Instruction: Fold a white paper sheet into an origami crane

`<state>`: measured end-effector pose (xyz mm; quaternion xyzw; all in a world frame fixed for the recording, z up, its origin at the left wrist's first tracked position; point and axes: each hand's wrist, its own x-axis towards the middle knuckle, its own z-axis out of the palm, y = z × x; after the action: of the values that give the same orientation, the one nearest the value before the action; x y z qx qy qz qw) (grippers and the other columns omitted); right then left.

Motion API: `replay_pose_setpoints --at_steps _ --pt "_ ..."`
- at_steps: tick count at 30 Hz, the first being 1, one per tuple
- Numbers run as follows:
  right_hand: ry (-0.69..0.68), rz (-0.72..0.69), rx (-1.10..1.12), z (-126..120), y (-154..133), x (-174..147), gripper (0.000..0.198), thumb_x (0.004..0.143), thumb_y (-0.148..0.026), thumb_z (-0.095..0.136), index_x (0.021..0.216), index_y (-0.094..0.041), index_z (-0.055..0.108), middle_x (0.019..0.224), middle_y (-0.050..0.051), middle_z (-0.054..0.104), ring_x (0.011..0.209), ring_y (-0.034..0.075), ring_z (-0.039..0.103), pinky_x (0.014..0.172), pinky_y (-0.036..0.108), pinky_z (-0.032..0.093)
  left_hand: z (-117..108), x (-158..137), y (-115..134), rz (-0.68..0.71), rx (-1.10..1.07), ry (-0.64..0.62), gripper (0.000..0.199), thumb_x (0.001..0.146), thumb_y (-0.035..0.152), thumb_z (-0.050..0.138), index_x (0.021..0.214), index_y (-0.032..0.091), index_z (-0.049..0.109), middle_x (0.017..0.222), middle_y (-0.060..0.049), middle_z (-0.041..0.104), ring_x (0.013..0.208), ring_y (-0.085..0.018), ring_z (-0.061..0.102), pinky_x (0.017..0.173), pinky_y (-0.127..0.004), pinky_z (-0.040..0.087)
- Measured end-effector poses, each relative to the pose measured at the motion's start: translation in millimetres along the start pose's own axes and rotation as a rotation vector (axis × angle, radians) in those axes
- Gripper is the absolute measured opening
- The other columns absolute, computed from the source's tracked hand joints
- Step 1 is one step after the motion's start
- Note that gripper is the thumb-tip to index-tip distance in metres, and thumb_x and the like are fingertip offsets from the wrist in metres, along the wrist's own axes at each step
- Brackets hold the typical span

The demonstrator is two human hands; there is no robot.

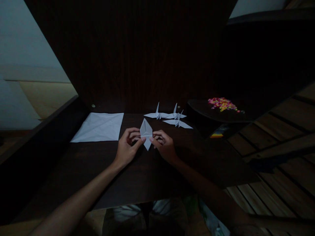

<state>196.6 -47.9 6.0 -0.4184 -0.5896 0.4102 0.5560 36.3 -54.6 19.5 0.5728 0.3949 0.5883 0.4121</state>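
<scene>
Between the forearms (93,188), nearer than the folded paper (146,130), the desk (147,177) leaves a way through — farther, three paper cranes (178,123) stand in the way before an upright panel (147,62); a raised side board (36,137) bounds the left, a curved shelf (199,108) the far right.

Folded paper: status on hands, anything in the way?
Left hand and right hand pinching folded paper, one each side. Paper pointed at both ends. Three paper cranes beyond, none covering it.
</scene>
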Motion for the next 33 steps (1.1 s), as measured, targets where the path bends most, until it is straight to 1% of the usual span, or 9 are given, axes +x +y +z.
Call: replay_pose_setpoints --at_steps 3,7,9,12,15,18,21,24,33 --pt "0.011 -0.109 -0.095 -2.1 -3.4 -0.2 0.013 0.076 -0.03 0.064 0.085 -0.02 0.066 0.087 0.003 0.058 0.07 0.012 0.055 0.056 0.022 0.048 -4.1 1.3 -0.4 0.078 0.135 0.007 0.02 0.073 0.027 0.07 0.089 0.017 0.06 0.088 -0.004 0.065 0.079 -0.016 0.062 0.075 -0.03 0.051" --pt "0.045 -0.226 -0.2 -5.0 -7.6 -1.5 0.012 0.077 -0.027 0.064 0.086 -0.022 0.07 0.083 0.003 0.059 0.069 0.012 0.054 0.061 0.025 0.048 -9.4 3.7 1.2 0.223 0.256 0.019 0.011 0.072 0.026 0.07 0.08 0.018 0.067 0.097 -0.008 0.063 0.092 -0.021 0.06 0.08 -0.032 0.05" --pt "0.031 -0.185 -0.18 -5.3 -7.4 -2.4 0.014 0.079 -0.028 0.062 0.088 -0.022 0.07 0.078 0.003 0.061 0.062 0.011 0.054 0.056 0.025 0.048 -10.1 4.2 2.2 0.237 0.27 0.035 0.009 0.073 0.026 0.069 0.079 0.019 0.069 0.096 -0.008 0.063 0.091 -0.02 0.06 0.079 -0.032 0.051" --pt "0.002 -0.066 -0.071 -3.8 -4.3 -2.9 0.02 0.079 -0.032 0.06 0.093 -0.021 0.069 0.078 0.002 0.066 0.057 0.011 0.056 0.048 0.024 0.048 -8.6 3.6 3.5 0.198 0.208 0.016 0.01 0.075 0.027 0.068 0.08 0.018 0.07 0.097 -0.008 0.064 0.09 -0.019 0.061 0.079 -0.032 0.052" --pt "0.011 0.0 0.049 -1.9 -1.4 -1.8 0.022 0.077 -0.034 0.061 0.094 -0.02 0.067 0.081 0.003 0.067 0.06 0.013 0.06 0.049 0.025 0.052 -7.1 2.4 6.3 0.123 0.132 0.011 0.013 0.075 0.029 0.067 0.081 0.017 0.07 0.101 -0.009 0.064 0.092 -0.021 0.062 0.079 -0.033 0.054" --pt "0.004 0.04 0.137 -3.1 -1.1 0.0 0.023 0.075 -0.034 0.062 0.092 -0.02 0.066 0.082 0.003 0.067 0.068 0.016 0.063 0.054 0.028 0.055 -8.4 1.6 11.1 0.092 0.07 -0.025 0.015 0.076 0.026 0.064 0.085 0.018 0.072 0.101 -0.01 0.065 0.098 -0.023 0.061 0.081 -0.034 0.054" --pt "-0.04 0.042 0.18 -7.3 -1.8 1.0 0.025 0.072 -0.03 0.065 0.095 -0.021 0.066 0.088 0.004 0.067 0.081 0.018 0.063 0.063 0.029 0.054 -10.7 1.5 14.9 0.078 -0.018 -0.082 0.017 0.077 0.025 0.062 0.087 0.018 0.073 0.106 -0.01 0.064 0.102 -0.023 0.06 0.083 -0.036 0.053" --pt "-0.078 0.013 0.198 -10.9 -1.6 0.9 0.03 0.069 -0.024 0.068 0.098 -0.021 0.065 0.091 0.004 0.068 0.085 0.018 0.062 0.07 0.029 0.052 -11.4 2.1 16.4 0.084 -0.012 -0.087 0.016 0.075 0.025 0.066 0.087 0.018 0.073 0.107 -0.011 0.063 0.103 -0.024 0.059 0.085 -0.038 0.052" --pt "-0.099 -0.001 0.229 -13.5 -3.8 0.0 0.03 0.067 -0.021 0.069 0.097 -0.022 0.065 0.093 0.004 0.066 0.088 0.019 0.061 0.073 0.03 0.049 -11.9 2.1 15.5 0.063 -0.027 -0.119 0.018 0.074 0.027 0.069 0.089 0.018 0.073 0.113 -0.012 0.06 0.106 -0.026 0.058 0.088 -0.04 0.051"
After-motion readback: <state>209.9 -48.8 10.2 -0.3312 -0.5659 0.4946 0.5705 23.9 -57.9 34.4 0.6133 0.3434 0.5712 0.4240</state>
